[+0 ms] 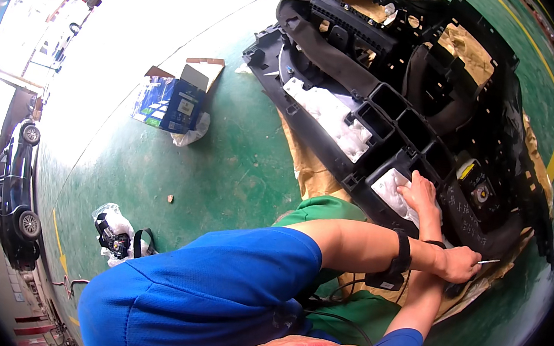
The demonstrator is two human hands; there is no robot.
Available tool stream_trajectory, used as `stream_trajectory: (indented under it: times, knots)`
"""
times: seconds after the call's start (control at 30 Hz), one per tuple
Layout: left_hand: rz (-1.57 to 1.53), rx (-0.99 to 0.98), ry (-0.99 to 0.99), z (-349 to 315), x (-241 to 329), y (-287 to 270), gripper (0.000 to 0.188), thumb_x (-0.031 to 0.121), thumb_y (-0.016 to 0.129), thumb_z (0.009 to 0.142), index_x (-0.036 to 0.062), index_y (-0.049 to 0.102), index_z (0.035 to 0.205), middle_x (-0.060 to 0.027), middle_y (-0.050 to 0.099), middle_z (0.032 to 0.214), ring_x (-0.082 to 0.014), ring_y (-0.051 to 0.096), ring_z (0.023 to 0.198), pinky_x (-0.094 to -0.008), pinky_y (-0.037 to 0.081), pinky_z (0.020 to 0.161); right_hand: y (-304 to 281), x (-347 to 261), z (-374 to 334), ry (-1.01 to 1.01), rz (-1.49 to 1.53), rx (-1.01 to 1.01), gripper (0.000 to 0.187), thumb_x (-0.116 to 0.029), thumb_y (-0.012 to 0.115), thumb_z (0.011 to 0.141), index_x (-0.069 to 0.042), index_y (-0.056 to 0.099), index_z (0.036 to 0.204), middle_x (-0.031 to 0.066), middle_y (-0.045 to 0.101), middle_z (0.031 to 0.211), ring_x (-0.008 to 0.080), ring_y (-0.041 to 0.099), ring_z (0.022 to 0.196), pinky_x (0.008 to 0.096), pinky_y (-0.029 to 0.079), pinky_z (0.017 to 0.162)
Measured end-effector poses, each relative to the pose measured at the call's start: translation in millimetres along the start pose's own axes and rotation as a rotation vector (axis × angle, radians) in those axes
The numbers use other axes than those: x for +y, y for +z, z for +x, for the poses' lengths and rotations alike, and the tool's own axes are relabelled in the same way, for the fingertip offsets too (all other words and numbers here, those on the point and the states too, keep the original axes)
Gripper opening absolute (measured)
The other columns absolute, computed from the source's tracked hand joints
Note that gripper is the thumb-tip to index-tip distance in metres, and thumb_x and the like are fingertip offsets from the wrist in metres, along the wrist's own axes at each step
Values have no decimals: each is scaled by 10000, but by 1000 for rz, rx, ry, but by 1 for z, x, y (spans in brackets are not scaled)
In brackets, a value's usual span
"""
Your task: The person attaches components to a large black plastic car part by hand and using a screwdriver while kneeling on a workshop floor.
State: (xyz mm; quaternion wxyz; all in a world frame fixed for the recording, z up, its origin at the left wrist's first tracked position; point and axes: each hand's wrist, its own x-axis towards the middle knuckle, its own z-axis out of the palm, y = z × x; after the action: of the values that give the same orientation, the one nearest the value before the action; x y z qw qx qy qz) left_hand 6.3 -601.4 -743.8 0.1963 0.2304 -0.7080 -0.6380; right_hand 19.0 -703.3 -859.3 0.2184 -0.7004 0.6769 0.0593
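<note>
My left hand (460, 264) is closed round a thin pale stick-shaped tool (488, 261), whose tip points right; its exact kind I cannot make out. The left forearm crosses over the right one. Past it, my right hand (421, 195) rests with fingers apart on a white padding sheet (393, 191), set in an opening of a large black plastic dashboard-like panel (386, 159). A second white padding piece (330, 116) lies farther up the panel. Pale scribbled marks show on a dark curved duct (465, 216) near my hands.
Brown paper (311, 170) lies under the panel on the green floor (237, 169). To the left are an opened blue cardboard box (169, 102) and a plastic bag with black parts (115, 237). A dark car (11, 192) stands farther left. A cable (343, 318) runs below my left forearm.
</note>
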Motion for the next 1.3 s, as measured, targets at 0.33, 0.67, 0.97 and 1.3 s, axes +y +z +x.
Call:
stream_trajectory:
  times: [0.33,0.67,0.97,1.3]
  knots:
    - [221,-61,93,-13,4,-16,382,312,446,977,-19,622,901,-274,650,788,-466,629,825,-541,495,801,-1,-6,-1,-3,9,-16,533,-339,759,779,29,561,1110,256,679,1064,382,630,1081,463,427,987]
    - [361,-15,146,-7,-2,-18,453,365,441,975,8,658,798,-236,649,712,-439,640,744,-518,520,738,-7,-2,-4,2,0,-9,523,-343,757,780,27,556,1091,254,680,1055,386,632,1069,466,431,976]
    - [452,-132,141,-7,-2,-16,464,381,432,960,46,723,825,-211,681,771,-408,660,799,-489,528,778,-3,1,-2,-8,0,-2,537,-339,753,779,35,556,1110,259,680,1048,389,635,1060,470,432,972]
    - [512,-229,138,-8,0,-17,480,412,428,947,60,742,859,-192,700,819,-393,670,846,-472,531,804,-9,-5,-5,16,6,-15,531,-338,751,783,33,558,1110,253,679,1061,381,630,1074,459,423,986]
